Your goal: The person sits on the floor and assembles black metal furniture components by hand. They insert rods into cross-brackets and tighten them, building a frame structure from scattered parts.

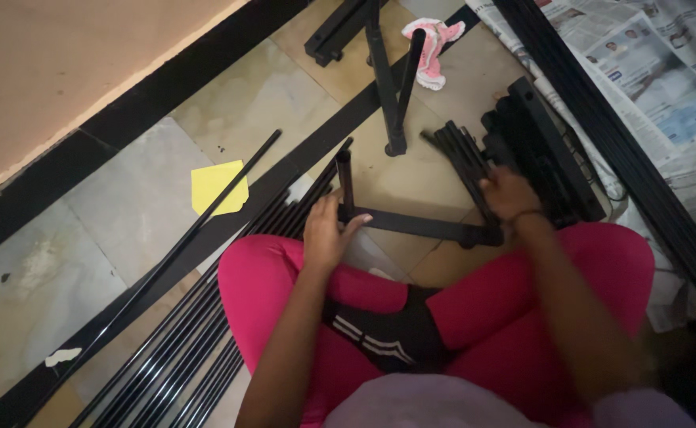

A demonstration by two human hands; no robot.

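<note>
Left hand (326,234) grips the black bar (415,225); right hand (510,193) holds its far end.

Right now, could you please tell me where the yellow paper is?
In the head view, the yellow paper lies on the floor left of the left hand, beside the long black rods.

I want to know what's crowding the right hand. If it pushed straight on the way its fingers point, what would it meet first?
The right hand points up and away toward the stack of black bars, which it seems to touch already; depth is unclear. Beyond lies newspaper.
</note>
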